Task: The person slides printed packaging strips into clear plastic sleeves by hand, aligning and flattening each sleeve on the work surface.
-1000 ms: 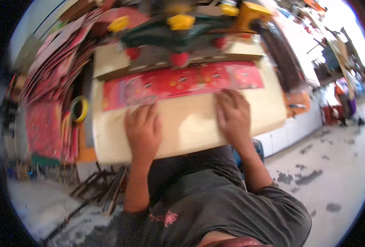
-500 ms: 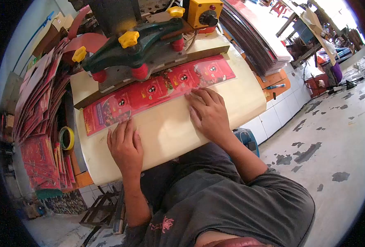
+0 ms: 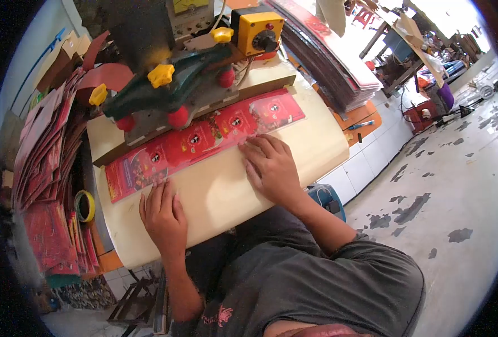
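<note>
A long red printed plastic strip (image 3: 177, 149), with repeated round logos and food pictures, lies on the cream work surface (image 3: 215, 191) of a press machine (image 3: 190, 78). Its far edge runs along the upright guide bar (image 3: 111, 150). My left hand (image 3: 164, 216) rests with outstretched fingers, tips touching the strip's near edge toward its left end. Farther right, my right hand (image 3: 271, 168) lies with slightly bent, spread fingers, fingertips at the same near edge. Neither hand grasps anything.
Yellow knobs (image 3: 161, 76) and a yellow control box (image 3: 257, 32) sit on the press. Red printed sheets (image 3: 44, 151) are piled at left beside a tape roll (image 3: 84, 206). A tall sheet stack (image 3: 338, 67) stands at right, near a blue pen (image 3: 361, 124).
The camera view has shifted, so the press and strip appear lower and farther left. Both hands keep their places at the strip's edge. Part of another person now shows at the top right.
</note>
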Tool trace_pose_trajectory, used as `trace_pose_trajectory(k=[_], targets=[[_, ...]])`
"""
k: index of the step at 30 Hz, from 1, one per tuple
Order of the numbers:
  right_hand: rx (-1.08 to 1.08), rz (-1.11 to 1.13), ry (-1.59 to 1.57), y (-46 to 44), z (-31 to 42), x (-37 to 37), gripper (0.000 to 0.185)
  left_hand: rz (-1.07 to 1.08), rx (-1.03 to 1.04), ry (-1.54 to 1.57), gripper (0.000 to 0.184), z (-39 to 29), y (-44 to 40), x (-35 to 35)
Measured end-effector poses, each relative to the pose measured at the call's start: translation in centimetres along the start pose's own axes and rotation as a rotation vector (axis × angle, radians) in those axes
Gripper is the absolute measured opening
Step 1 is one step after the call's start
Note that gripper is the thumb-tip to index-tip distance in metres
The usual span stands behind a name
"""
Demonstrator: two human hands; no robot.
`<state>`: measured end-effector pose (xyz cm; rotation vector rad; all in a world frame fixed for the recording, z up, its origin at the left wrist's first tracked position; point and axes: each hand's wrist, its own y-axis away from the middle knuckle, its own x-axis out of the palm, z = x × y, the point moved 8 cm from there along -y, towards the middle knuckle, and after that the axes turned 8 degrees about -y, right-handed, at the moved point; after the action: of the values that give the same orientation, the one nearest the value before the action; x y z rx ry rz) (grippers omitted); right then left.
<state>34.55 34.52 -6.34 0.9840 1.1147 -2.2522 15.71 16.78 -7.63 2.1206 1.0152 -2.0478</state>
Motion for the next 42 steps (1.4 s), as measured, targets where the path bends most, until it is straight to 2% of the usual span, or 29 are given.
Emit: trace_pose_trajectory(k=[24, 34, 36, 42], targets=[[0.014, 0.023, 0.012, 0.1, -0.2, 0.6, 0.036, 0.023, -0.017, -0.062, 0.038, 0.6, 0.3, 0.5], [0.02, 0.017, -0.005, -0.3, 0.3, 0.1, 0.036, 0.05, -0.062, 0.056, 0.041, 0.5, 0.5, 0.2], [0.011, 0.034, 0.0, -0.3, 0.3, 0.3, 0.036, 0.008, -0.005, 0.035, 0.039, 0.2, 0.4, -0.1], [0.015, 0.034, -0.02, -0.2, 0.2, 0.4, 0.036, -0.023, -0.051, 0.131, 0.038, 0.4, 0.3, -0.2]])
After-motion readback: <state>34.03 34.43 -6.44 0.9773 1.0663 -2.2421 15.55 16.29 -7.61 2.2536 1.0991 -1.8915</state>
